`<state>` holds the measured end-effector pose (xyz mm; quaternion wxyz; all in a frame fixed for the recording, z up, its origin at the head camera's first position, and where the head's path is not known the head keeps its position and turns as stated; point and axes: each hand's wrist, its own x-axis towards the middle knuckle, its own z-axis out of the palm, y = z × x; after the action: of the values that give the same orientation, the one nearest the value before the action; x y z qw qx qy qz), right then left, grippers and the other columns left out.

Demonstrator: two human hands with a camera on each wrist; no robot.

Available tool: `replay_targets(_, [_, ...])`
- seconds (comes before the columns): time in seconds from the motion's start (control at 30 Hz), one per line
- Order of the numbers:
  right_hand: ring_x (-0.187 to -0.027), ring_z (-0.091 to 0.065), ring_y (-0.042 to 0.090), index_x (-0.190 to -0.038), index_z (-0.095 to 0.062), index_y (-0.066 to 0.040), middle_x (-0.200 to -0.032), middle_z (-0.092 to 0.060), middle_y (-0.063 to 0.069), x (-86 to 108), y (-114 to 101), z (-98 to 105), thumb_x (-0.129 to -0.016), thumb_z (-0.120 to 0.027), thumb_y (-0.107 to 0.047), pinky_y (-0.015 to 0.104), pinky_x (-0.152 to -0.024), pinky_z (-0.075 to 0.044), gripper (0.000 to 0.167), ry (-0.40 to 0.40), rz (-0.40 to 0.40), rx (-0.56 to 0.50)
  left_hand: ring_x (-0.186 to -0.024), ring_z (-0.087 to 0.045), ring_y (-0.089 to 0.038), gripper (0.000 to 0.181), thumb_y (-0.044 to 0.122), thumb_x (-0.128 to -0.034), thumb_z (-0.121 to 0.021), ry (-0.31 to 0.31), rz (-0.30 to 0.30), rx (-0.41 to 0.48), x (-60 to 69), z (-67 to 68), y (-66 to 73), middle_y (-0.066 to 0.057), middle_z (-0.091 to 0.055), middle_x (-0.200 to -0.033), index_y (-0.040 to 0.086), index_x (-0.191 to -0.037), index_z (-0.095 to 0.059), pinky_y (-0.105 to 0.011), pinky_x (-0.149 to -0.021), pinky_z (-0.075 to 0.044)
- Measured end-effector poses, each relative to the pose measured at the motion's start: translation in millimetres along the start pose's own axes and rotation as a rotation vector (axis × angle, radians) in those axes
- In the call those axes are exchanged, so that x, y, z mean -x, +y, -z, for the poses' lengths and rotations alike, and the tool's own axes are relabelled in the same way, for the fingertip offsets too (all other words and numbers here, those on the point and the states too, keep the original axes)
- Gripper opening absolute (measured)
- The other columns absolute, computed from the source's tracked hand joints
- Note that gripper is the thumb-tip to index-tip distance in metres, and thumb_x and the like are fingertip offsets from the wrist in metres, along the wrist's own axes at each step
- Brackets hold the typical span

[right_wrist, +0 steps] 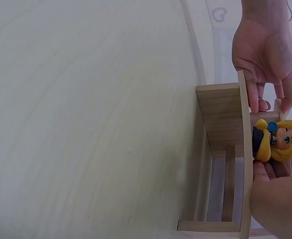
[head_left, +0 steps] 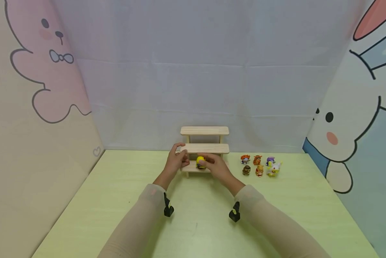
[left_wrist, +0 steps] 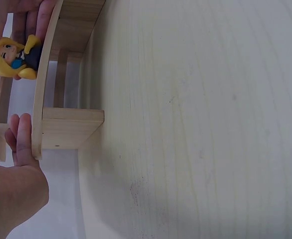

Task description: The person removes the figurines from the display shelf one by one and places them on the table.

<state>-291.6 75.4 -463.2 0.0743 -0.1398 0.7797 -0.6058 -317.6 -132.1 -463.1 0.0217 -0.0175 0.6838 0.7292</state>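
Observation:
A three-tier wooden display stand (head_left: pixel 204 148) stands against the back wall. Over its lowest step my right hand (head_left: pixel 219 167) holds a small yellow-haired figurine (head_left: pixel 200 162) by thumb and fingers. The right wrist view shows the figurine (right_wrist: pixel 284 142) upright, its dark base at the step, with a blue piece at its chest. At the stand's left end, my left hand (head_left: pixel 172 163) grips the stand, its fingers at the middle and lowest tiers. In the left wrist view, fingers of the left hand (left_wrist: pixel 19 184) touch the end of the lowest step (left_wrist: pixel 38 104).
Several small figurines (head_left: pixel 259 170) stand grouped on the table right of the stand, with a larger yellow-and-white one (head_left: pixel 273 168) at their right side. The pale wooden table (head_left: pixel 122 204) meets a draped back wall (head_left: pixel 199 86) and printed side panels.

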Motion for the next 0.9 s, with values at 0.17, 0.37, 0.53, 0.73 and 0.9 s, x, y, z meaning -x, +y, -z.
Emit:
replay_targets(0.17, [-0.139, -0.051, 0.030, -0.140, -0.066, -0.023, -0.150, -0.056, 0.007, 4.7, 0.9, 6.7, -0.101, -0.068, -0.031, 0.054, -0.111, -0.045, 0.040, 0.008, -0.021, -0.028, -0.066, -0.064, -0.017, 0.037, 0.014, -0.1037, -0.058, 0.010, -0.003, 0.001, -0.2, -0.8, -0.4, -0.007, -0.057, -0.079, 0.017, -0.140, -0.051, -0.038, -0.073, -0.063])
replay_targets(0.37, [-0.135, -0.054, 0.029, -0.138, -0.067, -0.023, -0.149, -0.057, 0.005, 8.8, 2.7, 14.8, -0.099, -0.070, -0.032, 0.053, -0.109, -0.047, 0.039, 0.015, -0.025, -0.042, -0.067, -0.065, -0.017, 0.037, 0.015, -0.1046, -0.058, 0.014, 0.002, -0.001, 0.5, -0.9, 0.5, -0.007, -0.057, -0.080, 0.018, -0.141, -0.052, -0.037, -0.072, -0.063])
replay_targets(0.53, [-0.128, -0.058, 0.026, -0.138, -0.067, -0.024, -0.145, -0.059, 0.006, 11.9, 6.2, 21.6, -0.099, -0.070, -0.033, 0.048, -0.099, -0.053, 0.040, 0.014, -0.053, -0.058, -0.067, -0.064, -0.018, 0.037, 0.016, -0.1058, -0.057, 0.001, -0.002, -0.004, 1.1, -0.1, 0.6, -0.007, -0.057, -0.081, 0.016, -0.142, -0.050, -0.036, -0.073, -0.062])
replay_targets(0.73, [-0.122, -0.061, 0.026, -0.143, -0.063, -0.016, -0.141, -0.062, 0.008, 15.8, 7.9, 30.8, -0.099, -0.070, -0.034, 0.043, -0.095, -0.055, 0.048, 0.011, -0.053, -0.032, -0.068, -0.064, -0.019, 0.038, 0.017, -0.1062, -0.057, -0.002, -0.004, -0.005, 1.3, 0.7, 0.8, -0.008, -0.057, -0.081, 0.015, -0.143, -0.049, -0.040, -0.077, -0.062])
replay_targets(0.9, [-0.126, -0.060, 0.027, -0.145, -0.060, -0.013, -0.141, -0.062, 0.007, 21.4, 6.6, 40.5, -0.100, -0.070, -0.032, 0.049, -0.106, -0.051, 0.050, -0.007, -0.044, -0.014, -0.068, -0.064, -0.018, 0.038, 0.016, -0.1054, -0.057, 0.001, -0.004, -0.006, 1.2, 0.1, 1.7, -0.007, -0.057, -0.081, 0.016, -0.143, -0.050, -0.035, -0.072, -0.062])
